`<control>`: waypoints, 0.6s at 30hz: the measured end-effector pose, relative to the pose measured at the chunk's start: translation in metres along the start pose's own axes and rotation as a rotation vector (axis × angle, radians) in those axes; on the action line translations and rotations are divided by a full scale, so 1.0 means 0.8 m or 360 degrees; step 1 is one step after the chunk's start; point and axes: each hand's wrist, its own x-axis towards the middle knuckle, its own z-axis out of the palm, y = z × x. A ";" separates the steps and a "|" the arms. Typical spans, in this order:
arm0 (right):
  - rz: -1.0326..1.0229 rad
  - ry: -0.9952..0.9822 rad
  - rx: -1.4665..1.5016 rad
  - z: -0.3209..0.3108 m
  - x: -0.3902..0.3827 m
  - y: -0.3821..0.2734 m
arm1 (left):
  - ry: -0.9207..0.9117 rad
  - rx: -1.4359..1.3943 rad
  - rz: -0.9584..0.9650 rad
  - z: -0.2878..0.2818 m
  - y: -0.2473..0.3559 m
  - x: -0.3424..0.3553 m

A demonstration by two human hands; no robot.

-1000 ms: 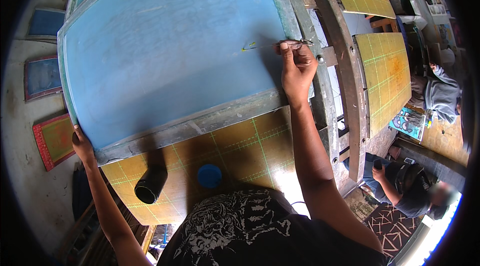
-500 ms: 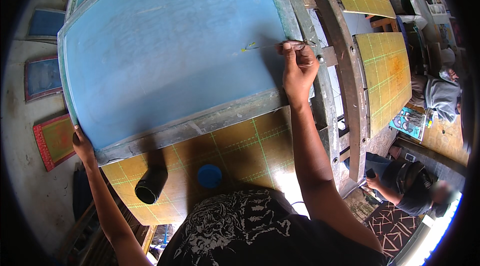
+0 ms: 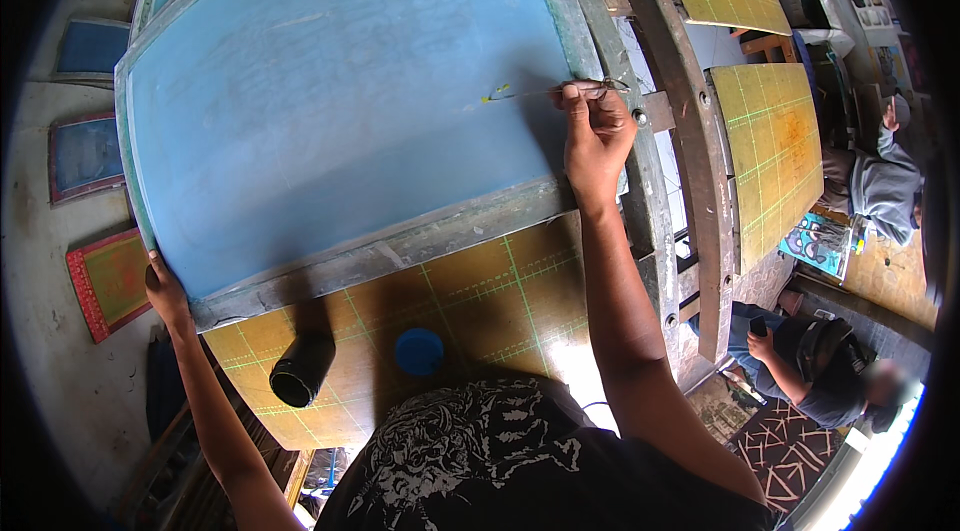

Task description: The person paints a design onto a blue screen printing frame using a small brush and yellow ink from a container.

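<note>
A large screen-printing frame (image 3: 400, 251) with light blue mesh lies tilted in front of me. My left hand (image 3: 168, 293) grips its near left corner, most fingers hidden behind the edge. At the right edge my right hand (image 3: 600, 141) is closed in a pinch on a slim, thin-shafted tool (image 3: 597, 85). The shaft points left over the mesh, near small yellow-green marks (image 3: 486, 99); whether its tip touches cannot be made out. On the gridded yellow board (image 3: 480, 281) nearer to me are a black jar (image 3: 303, 371) and a round blue lid (image 3: 419, 351).
Metal rails (image 3: 690, 121) run along the right, beside more gridded boards (image 3: 770, 141). Smaller screens (image 3: 88, 153) stand at the left wall. One person (image 3: 800, 361) at lower right holds a dark phone-like object; another person (image 3: 885, 181) is farther right.
Both my hands stay almost where they were, on the frame and the slim tool. At the right, the farther person has raised a hand; the nearer person's arm has shifted slightly.
</note>
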 end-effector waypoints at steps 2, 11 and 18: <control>0.0000 0.0002 0.0025 0.000 0.000 0.001 | 0.0006 0.0008 0.0015 0.000 0.001 0.000; 0.0016 0.0005 0.0056 0.000 -0.001 0.001 | -0.0022 -0.0008 -0.0032 -0.001 0.003 -0.002; -0.0004 0.0008 0.0045 -0.001 -0.001 0.001 | -0.0051 -0.0060 -0.0019 0.000 0.013 -0.004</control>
